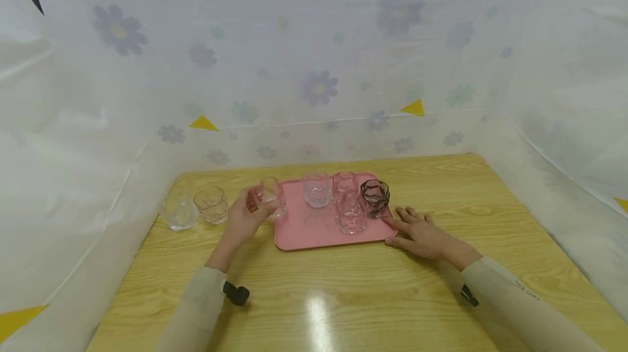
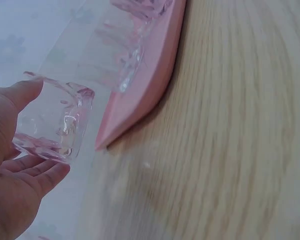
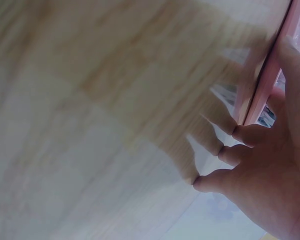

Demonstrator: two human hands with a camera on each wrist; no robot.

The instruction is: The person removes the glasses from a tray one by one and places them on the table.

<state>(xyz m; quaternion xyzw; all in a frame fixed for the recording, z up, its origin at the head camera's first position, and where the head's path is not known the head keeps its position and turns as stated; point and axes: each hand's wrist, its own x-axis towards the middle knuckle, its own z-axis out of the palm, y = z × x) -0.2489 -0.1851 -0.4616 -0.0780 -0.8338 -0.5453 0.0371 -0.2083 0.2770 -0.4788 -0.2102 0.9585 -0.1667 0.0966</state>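
My left hand [image 1: 242,217] grips a pale pink drinking glass [image 1: 271,196] by its side, thumb in front, at the left edge of a pink tray [image 1: 304,236]. In the left wrist view, this glass [image 2: 55,117] appears beside the tray's corner. A clear glass [image 1: 316,189], two pinkish glasses, one at the back [image 1: 345,182] and another in front [image 1: 351,220], and a dark grey glass [image 1: 375,197] stand on the tray. My right hand [image 1: 422,235] rests with spread fingers at the tray's right front corner; several fingertips [image 3: 210,181] touch the table.
Left of my left hand, a clear glass [image 1: 180,214] and a pinkish glass [image 1: 212,207] stand on the wood-grain table [image 1: 304,292]. White sheeting with flower prints [image 1: 319,88] encloses the table at the back and both sides.
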